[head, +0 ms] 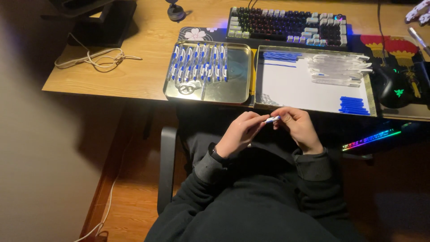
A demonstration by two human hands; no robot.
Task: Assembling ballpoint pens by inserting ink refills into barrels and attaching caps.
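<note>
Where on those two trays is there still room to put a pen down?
The left tray is bare on its right side and front, beside the row of finished pens. The right tray is free in its white middle, between clear barrels and blue pieces. Crowded: its back edge.

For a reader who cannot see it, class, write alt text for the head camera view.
Seen from above, a seated person's left hand and right hand hold a small white and blue pen part between them. On the wooden desk ahead sit a metal tray of blue and white pens, a second tray of clear barrels and blue pieces, and a backlit keyboard.
</note>
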